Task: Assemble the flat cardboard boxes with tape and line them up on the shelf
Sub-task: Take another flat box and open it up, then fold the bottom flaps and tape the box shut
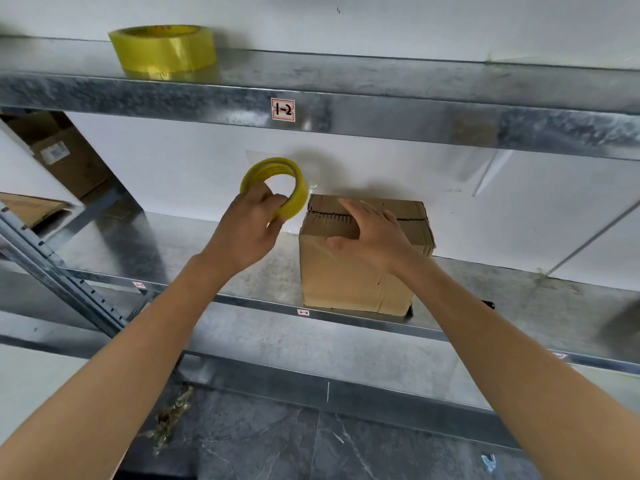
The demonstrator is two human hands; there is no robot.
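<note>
Head view: metal shelf (519,289) against white wall (207,150); dark floor (277,445) below.
Box: cardboard box (346,278) upright on shelf.
Left hand (246,233): grips tape roll (299,199) beside box.
Right hand (377,230): fingers spread flat on box top.
Hidden: top seam partly covered; far-left cartons (69,161) cut off.

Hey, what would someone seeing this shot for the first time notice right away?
Two bare hands in the middle: the left hand grips a yellow tape roll, and the right hand lies flat on top of a cardboard box standing on the middle shelf. Up left, a fatter yellow roll sits on the upper shelf.
</note>
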